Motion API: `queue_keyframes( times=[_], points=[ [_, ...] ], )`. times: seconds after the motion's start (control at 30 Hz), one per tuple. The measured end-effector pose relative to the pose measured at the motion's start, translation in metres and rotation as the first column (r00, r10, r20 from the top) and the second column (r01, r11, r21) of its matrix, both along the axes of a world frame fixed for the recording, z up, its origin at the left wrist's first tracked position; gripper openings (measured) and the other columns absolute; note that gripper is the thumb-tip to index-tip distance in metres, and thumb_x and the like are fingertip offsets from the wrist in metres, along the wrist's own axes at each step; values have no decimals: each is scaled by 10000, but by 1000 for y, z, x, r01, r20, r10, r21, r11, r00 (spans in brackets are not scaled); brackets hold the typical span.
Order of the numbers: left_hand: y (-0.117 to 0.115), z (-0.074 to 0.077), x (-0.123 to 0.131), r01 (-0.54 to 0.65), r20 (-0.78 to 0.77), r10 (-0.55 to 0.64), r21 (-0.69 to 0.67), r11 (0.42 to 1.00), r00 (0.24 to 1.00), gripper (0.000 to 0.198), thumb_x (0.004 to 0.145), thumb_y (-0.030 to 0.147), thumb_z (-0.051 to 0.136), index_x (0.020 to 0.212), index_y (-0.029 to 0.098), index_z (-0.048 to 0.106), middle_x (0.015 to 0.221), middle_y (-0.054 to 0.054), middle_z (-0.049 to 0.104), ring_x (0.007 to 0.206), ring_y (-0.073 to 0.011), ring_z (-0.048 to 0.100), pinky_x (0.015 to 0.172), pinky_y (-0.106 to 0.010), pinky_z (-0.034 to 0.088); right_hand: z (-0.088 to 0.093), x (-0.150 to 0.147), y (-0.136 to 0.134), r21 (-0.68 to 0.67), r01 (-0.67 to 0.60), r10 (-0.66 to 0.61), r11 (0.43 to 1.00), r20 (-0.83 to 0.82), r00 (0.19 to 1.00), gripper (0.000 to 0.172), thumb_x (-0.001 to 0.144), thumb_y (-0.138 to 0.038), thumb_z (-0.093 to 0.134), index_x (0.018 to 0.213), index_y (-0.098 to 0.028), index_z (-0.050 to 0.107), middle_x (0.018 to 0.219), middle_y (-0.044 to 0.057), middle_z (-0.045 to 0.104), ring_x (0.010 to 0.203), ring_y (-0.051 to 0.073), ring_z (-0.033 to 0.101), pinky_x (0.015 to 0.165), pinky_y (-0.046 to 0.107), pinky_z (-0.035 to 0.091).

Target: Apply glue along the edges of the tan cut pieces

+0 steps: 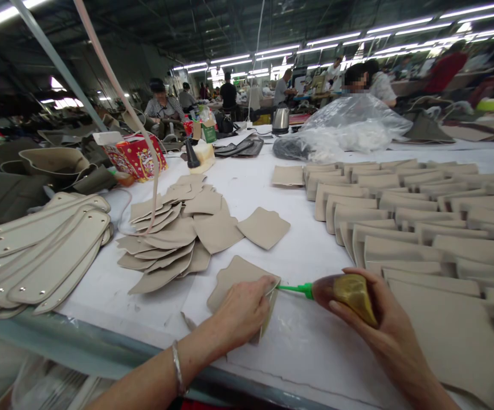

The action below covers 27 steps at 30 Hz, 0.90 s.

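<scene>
The counter is wide, covered in white sheeting and runs from the near edge far into the room. At the near middle the left hand, a bracelet on its wrist, lies fingers-down on a beige cut piece, pinning it to the counter with the fingertips at its right edge. The right hand is closed around a small squeeze bottle of amber liquid, held on its side just right of that piece. The bottle's green nozzle points left and its tip meets the piece's edge at the left fingertips. Beyond the left hand a loose pile of similar beige pieces fans out, with a single piece lying apart to its right. Overlapping rows of beige pieces fill the right side of the counter. Long oval pieces with small holes are stacked at the near left edge. Farther off stand a red patterned box, a metal kettle and a bulging clear plastic bag. The room is a large workshop with a dark ceiling, lit by rows of strip lights, and other people are at counters in the far distance.
</scene>
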<state>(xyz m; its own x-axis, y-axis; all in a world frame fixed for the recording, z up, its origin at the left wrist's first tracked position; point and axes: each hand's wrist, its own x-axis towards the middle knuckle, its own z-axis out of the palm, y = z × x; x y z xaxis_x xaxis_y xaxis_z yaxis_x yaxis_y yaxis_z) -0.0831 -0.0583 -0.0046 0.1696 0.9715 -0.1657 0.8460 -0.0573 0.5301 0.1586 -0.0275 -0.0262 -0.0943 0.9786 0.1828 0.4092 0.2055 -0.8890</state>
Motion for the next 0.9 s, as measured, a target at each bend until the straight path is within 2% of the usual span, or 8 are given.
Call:
queue_keyframes(
  times=[0.13,0.23,0.4,0.57,0.63,0.8,0.9],
  points=[
    [2,0,-1,8,24,-8,-8,1000,1000,470,885,182,361,1318,252,528,1094,-63,700,1019,-262,648,889,-365,480,-4,4,5,51,54,-56,997,42,998,539,780,-559,691,1201,-284,497,1060,26,573,873,242,591,763,331,487],
    [3,-1,-2,8,38,-8,-3,1000,999,479,872,176,369,1317,253,530,1117,-63,694,1042,-262,641,904,-367,476,-5,5,-2,50,26,-30,998,68,997,526,788,-552,688,1202,-290,497,1078,28,573,894,242,593,787,335,484],
    [2,-1,-1,4,37,-4,-6,1000,999,474,869,179,365,1305,250,538,1063,-65,707,1002,-267,652,870,-367,485,-2,6,-3,-43,-58,59,997,15,998,531,789,-551,694,1203,-286,491,1051,27,598,895,245,612,804,340,484],
    [2,1,0,3,24,-3,-9,1000,1000,475,873,179,361,1309,257,531,1015,-57,715,960,-255,661,837,-344,483,-4,7,4,10,3,-3,1000,11,1000,540,773,-551,705,1191,-275,502,1068,32,586,906,252,600,818,342,478],
    [1,1,0,0,36,1,-8,1000,999,482,862,170,365,1305,258,534,1014,-55,714,964,-255,657,839,-340,477,-5,7,1,-19,-13,13,1000,6,1000,542,769,-550,708,1189,-275,504,1067,30,598,911,254,606,812,333,478],
    [2,-1,-2,-14,58,14,1,1000,998,484,856,178,372,1306,252,536,878,-38,707,844,-244,654,774,-321,468,-7,7,-8,-183,-133,111,974,-128,986,513,785,-540,698,1182,-272,514,1000,11,649,859,242,635,786,301,490],
    [2,-3,-3,-16,90,14,13,1000,996,478,851,183,384,1295,258,546,810,-23,691,789,-232,644,727,-301,452,-11,10,-4,-182,-120,77,976,-227,971,472,813,-533,670,1169,-251,541,1004,30,670,898,260,645,770,303,512]
  ],
)
